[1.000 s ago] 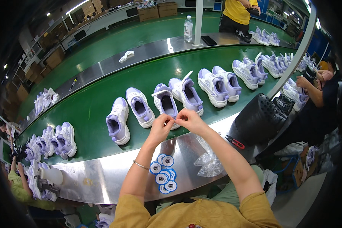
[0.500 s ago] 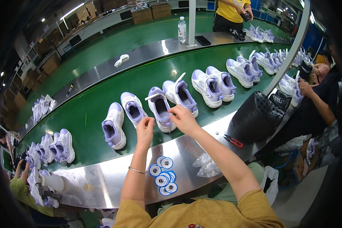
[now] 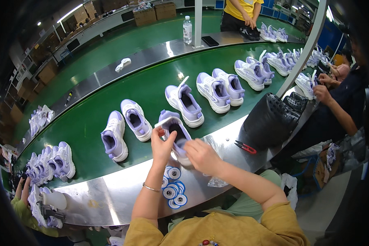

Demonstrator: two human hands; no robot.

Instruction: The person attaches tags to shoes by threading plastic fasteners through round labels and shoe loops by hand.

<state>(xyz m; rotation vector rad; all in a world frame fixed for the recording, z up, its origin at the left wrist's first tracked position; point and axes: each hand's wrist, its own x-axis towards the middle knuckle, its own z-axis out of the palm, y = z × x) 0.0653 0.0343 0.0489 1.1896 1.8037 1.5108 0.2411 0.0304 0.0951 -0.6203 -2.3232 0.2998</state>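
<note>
A white and lavender sneaker (image 3: pixel 183 135) is tilted over the near edge of the green belt, its opening toward me. My left hand (image 3: pixel 163 144) grips its tongue and collar, the thumb reaching into the opening. At the heel side, my right hand (image 3: pixel 204 156) has its fingers curled against the collar; slight blur softens the fingertips. Behind this shoe stands its mate (image 3: pixel 185 105), with the tongue pulled up. Below my hands, several round white labels with blue rims (image 3: pixel 174 191) lie overlapping on the metal ledge (image 3: pixel 115 201). Part of a crumpled clear plastic bag (image 3: pixel 217 181) shows under my right forearm.
More sneakers (image 3: pixel 114 137) stand in pairs along the green belt (image 3: pixel 86 151). On the right are a black perforated container (image 3: pixel 264 121), red-handled snips (image 3: pixel 246 147) and a co-worker's hands (image 3: pixel 324 92). A metal post (image 3: pixel 305 49) rises nearby. A tape dispenser (image 3: pixel 53 203) sits at left.
The sneaker has come off its place beside its mate, toward me, and is now tilted. My left hand has taken hold of its collar. The view has shifted slightly.
</note>
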